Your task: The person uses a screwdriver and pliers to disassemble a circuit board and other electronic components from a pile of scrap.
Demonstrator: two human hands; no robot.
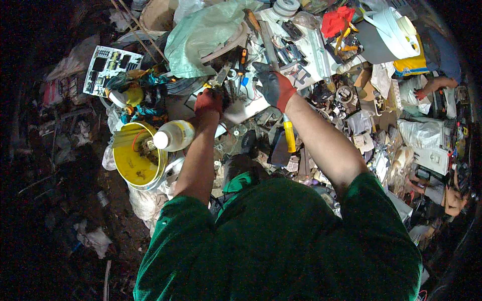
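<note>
As scrap crowds in from every side, a person in a dark green shirt (281,236) works with 2 gloved hands at a pale, flat worktop (247,109), seen from the head camera. The red-gloved left hand (208,102) bends over a small, dark, narrow part (228,95), the piece at the centre of the work, which lies between the hands and just beside the left. Its grip is turned from the lens; whether it holds anything cannot be told. The grey-and-red-gloved right hand (273,85) reaches inward near a screwdriver with an orange-and-black handle (243,57); its grip is also hard to judge, the fingertips blending into the clutter.

The step in hand looks like picking through or parting small components. The next move would seem to call for a steady left hold and a precise right pinch, clear of the tools.

At left stand a round yellow plastic bucket (128,163) and a clear plastic bottle with a white cap (178,136); beyond lies a white circuit board with black components (110,70). No brand, label or lettering is legible.
</note>
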